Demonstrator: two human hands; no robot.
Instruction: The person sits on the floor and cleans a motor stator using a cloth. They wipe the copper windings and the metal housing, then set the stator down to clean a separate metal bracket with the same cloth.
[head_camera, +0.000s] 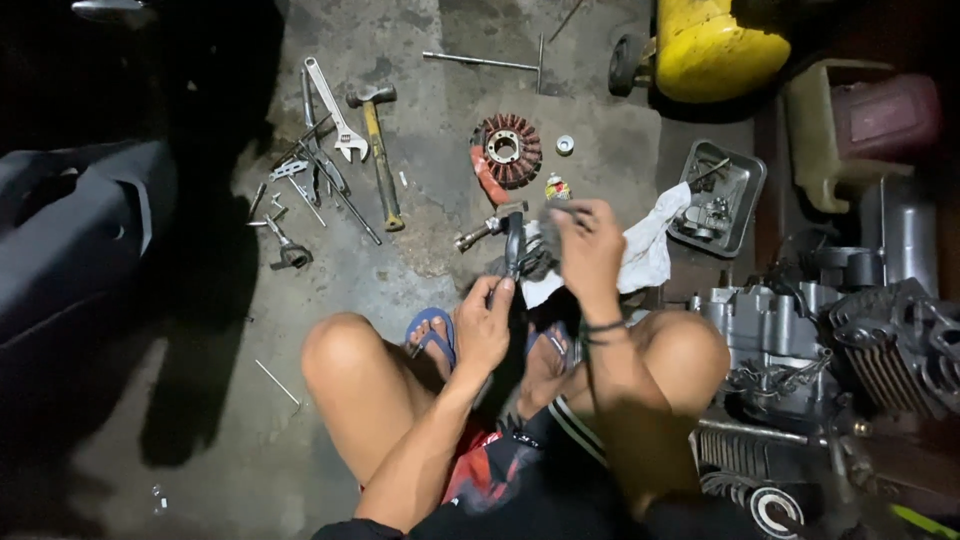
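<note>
I squat on a concrete floor. My left hand (484, 325) grips the lower end of a dark metal engine part (513, 240) that stands upright between my knees. My right hand (590, 248) is closed on a small grey piece at the top right of that part, fingers pinched together. A short metal shaft (478, 234) lies on the floor just left of the part. Under my hands lies a white rag (650, 245).
A copper-wound stator (508, 150), hammer (378, 150), adjustable wrench (335, 110) and several small tools lie ahead. Metal tray of parts (722, 195) at right, engine block (800, 330) beside my right knee, yellow machine (715, 45) at the back, dark scooter panel (80, 220) at left.
</note>
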